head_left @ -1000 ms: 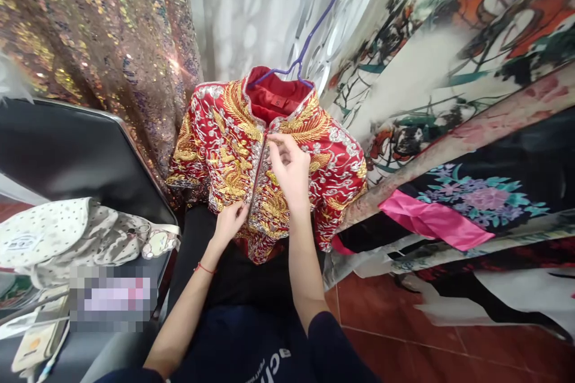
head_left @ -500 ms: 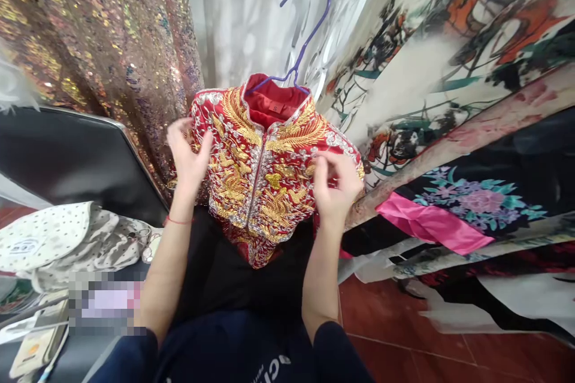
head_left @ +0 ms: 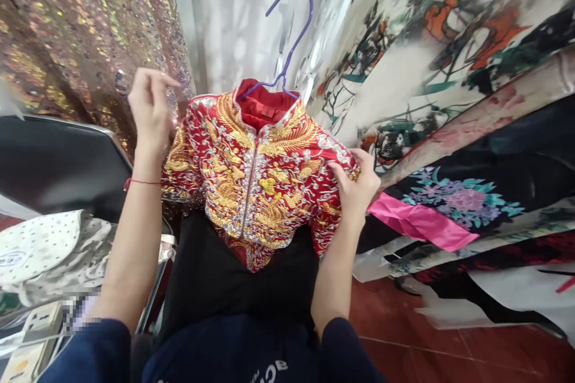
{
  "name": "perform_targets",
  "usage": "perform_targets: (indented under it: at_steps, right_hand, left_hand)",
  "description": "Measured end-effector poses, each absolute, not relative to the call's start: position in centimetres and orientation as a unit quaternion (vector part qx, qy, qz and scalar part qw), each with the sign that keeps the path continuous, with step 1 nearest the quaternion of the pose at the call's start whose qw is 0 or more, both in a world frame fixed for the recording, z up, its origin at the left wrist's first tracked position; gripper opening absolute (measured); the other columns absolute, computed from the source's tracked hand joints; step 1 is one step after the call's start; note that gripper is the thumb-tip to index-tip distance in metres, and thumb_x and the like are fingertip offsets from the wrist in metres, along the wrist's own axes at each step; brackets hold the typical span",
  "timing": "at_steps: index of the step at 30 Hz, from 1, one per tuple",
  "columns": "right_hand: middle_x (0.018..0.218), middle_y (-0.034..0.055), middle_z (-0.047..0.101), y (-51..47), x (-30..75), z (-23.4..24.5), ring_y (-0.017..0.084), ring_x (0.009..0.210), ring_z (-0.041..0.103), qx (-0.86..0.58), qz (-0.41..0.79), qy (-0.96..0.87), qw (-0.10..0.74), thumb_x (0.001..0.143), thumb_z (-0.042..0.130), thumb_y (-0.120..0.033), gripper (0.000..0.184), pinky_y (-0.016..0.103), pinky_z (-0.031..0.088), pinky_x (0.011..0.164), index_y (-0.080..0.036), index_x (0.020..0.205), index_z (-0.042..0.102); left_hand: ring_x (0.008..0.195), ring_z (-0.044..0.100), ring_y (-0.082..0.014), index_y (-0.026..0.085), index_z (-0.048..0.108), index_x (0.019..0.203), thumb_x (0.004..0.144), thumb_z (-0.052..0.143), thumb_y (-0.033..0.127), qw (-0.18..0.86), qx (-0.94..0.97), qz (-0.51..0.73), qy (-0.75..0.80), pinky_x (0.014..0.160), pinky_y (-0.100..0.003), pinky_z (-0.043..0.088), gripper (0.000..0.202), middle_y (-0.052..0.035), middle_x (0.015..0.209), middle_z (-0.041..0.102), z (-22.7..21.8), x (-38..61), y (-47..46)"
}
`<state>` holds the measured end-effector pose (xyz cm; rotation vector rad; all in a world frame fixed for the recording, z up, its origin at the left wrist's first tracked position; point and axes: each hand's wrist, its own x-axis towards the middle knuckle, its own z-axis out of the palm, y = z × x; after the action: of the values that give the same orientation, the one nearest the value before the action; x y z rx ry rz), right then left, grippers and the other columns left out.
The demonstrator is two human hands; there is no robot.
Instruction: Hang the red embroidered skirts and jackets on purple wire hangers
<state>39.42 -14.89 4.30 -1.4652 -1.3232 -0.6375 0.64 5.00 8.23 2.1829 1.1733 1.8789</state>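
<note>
A red jacket (head_left: 269,173) with dense gold and silver embroidery, a stand collar and a front closure hangs on a purple hanger (head_left: 294,51) and rests partly over my lap. At its right shoulder, my right hand (head_left: 362,182) pinches the fabric between thumb and fingers. My left hand (head_left: 150,105) is raised beside the other shoulder, apart from the cloth. Its fingers are bent but loosely apart, slightly blurred, with nothing visible in them. Both sleeves are short and embroidered. Inside the collar a small red label (head_left: 266,112) shows.
Sequined fabric (head_left: 85,30) hangs at the left, above a black chair (head_left: 58,161). A dotted cloth (head_left: 49,251) and a power strip (head_left: 40,323) lie at the lower left. Floral garments (head_left: 467,197) hang on the right. White sheer fabric (head_left: 233,18) hangs behind the hanger.
My left hand has moved off the jacket, up and to the left. My right hand has shifted outward to the shoulder edge. The sleeves now spread out more to the sides.
</note>
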Motion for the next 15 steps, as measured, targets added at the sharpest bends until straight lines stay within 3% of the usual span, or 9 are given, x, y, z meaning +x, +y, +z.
perform_targets:
  at_steps: [3, 5, 9, 12, 15]
  right_hand:
    - [0.093, 0.0083, 0.075, -14.5, 39.6, 4.8, 0.02, 0.081, 0.072, -0.592, -0.298, -0.532, 0.527, 0.084, 0.056, -0.076, 0.062, 0.029, 0.055, 0.077, -0.017, 0.102, 0.068]
    - [0.092, 0.0082, 0.074, -14.5, 39.8, 5.1, 0.021, 0.081, 0.071, -0.587, -0.306, -0.538, 0.522, 0.085, 0.057, -0.074, 0.059, 0.03, 0.055, 0.077, -0.018, 0.1, 0.068]
    - [0.095, 0.0087, 0.075, -15.1, 40.7, 6.3, 0.021, 0.081, 0.071, -0.596, -0.299, -0.575, 0.475, 0.089, 0.053, -0.072, 0.057, 0.031, 0.056, 0.078, -0.018, 0.101, 0.068]
    - [0.095, 0.0084, 0.074, -15.7, 41.4, 7.4, 0.019, 0.078, 0.069, -0.597, -0.305, -0.591, 0.449, 0.095, 0.052, -0.062, 0.048, 0.03, 0.054, 0.075, -0.018, 0.103, 0.069]
    - [0.087, 0.0064, 0.071, -16.0, 41.6, 8.2, 0.017, 0.072, 0.064, -0.58, -0.338, -0.603, 0.431, 0.098, 0.055, -0.052, 0.036, 0.029, 0.05, 0.069, -0.019, 0.1, 0.07]
  left_hand:
    - [0.121, 0.058, -0.0199, 0.016, 0.054, 0.128, 0.096, 0.059, 0.05, 0.034, 0.763, 0.536, 0.359, 0.106, -0.036, 0.045, 0.047, -0.0111, 0.132, 0.063, 9.5, 1.8, 4.1]
    - [0.127, 0.057, -0.0233, 0.018, 0.055, 0.133, 0.095, 0.059, 0.047, 0.042, 0.807, 0.472, 0.352, 0.11, -0.038, 0.042, 0.048, -0.0117, 0.136, 0.062, 8.9, 2.7, 4.3]
    - [0.109, 0.063, -0.0226, 0.019, 0.064, 0.118, 0.098, 0.051, 0.045, 0.028, 0.819, 0.445, 0.361, 0.103, -0.038, 0.045, 0.035, -0.0093, 0.118, 0.069, 7.1, 4.1, 5.5]
    - [0.094, 0.063, -0.0196, 0.019, 0.065, 0.103, 0.098, 0.05, 0.045, 0.034, 0.799, 0.479, 0.363, 0.093, -0.034, 0.048, 0.03, -0.0074, 0.103, 0.07, 6.9, 4.8, 5.7]
    - [0.087, 0.062, -0.0168, 0.02, 0.063, 0.1, 0.099, 0.046, 0.047, 0.041, 0.765, 0.528, 0.365, 0.085, -0.029, 0.049, 0.032, -0.0052, 0.095, 0.068, 8.0, 5.4, 5.4]
